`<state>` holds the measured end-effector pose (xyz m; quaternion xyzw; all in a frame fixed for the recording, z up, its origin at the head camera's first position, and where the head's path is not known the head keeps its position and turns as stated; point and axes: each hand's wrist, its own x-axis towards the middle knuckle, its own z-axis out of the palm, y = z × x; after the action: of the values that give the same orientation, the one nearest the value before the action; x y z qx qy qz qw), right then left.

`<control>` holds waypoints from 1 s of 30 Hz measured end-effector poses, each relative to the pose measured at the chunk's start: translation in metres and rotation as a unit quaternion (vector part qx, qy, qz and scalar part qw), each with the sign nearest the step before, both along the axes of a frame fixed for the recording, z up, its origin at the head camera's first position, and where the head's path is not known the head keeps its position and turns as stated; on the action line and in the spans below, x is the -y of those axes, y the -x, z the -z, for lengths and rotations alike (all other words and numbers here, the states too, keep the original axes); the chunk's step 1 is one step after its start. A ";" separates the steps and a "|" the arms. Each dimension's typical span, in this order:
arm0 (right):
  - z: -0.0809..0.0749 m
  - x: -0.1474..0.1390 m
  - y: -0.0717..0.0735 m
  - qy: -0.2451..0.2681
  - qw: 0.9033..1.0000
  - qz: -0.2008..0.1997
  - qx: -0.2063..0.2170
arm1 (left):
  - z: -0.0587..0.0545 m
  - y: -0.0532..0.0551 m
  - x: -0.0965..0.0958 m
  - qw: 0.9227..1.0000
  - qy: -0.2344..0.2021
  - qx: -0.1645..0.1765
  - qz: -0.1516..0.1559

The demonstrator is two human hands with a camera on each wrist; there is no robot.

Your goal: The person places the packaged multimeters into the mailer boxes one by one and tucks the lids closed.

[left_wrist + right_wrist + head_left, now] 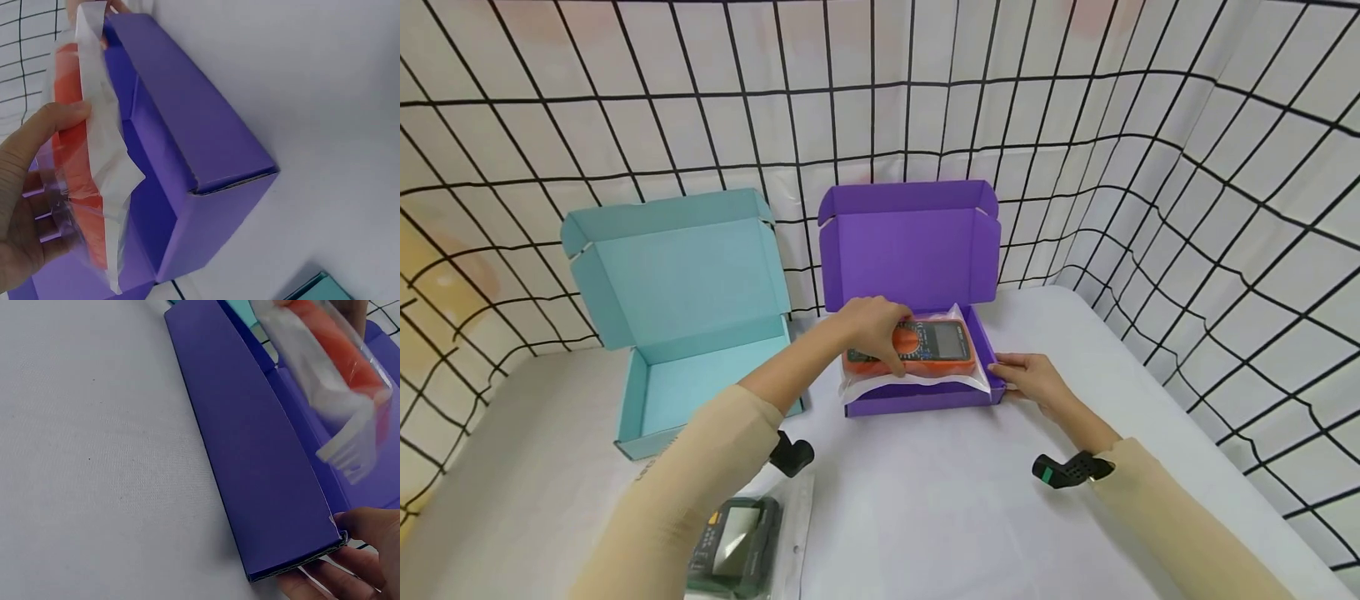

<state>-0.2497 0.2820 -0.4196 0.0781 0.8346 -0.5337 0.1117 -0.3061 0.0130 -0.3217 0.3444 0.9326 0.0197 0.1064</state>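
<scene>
An orange multimeter point(951, 343) with a dark face and a dial lies in a clear and white plastic bag point(106, 156), at the mouth of the open purple box point(917, 406). My left hand point(874, 329) grips the bagged multimeter across its body, thumb on the near side and fingers on the far side. In the left wrist view a gap shows between the bag and the box floor. My right hand point(1030, 379) pinches the box's right front corner, thumb inside the wall and fingers outside, as the right wrist view shows.
An open teal box point(677, 258) stands left of the purple one. Another bagged meter, dark green point(737, 542), lies near the front, partly behind my left sleeve. Black wire mesh point(872, 125) rises behind and along the right of the white table point(925, 508).
</scene>
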 end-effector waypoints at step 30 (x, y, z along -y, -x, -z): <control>0.001 0.001 -0.004 0.018 1.000 0.004 -0.011 | 0.037 0.025 -0.018 1.000 0.013 0.017 -0.022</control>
<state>-0.2456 0.2807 -0.4209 0.0735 0.8256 -0.5502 0.1015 -0.3311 0.0310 -0.3591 0.3222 0.9381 0.0161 0.1261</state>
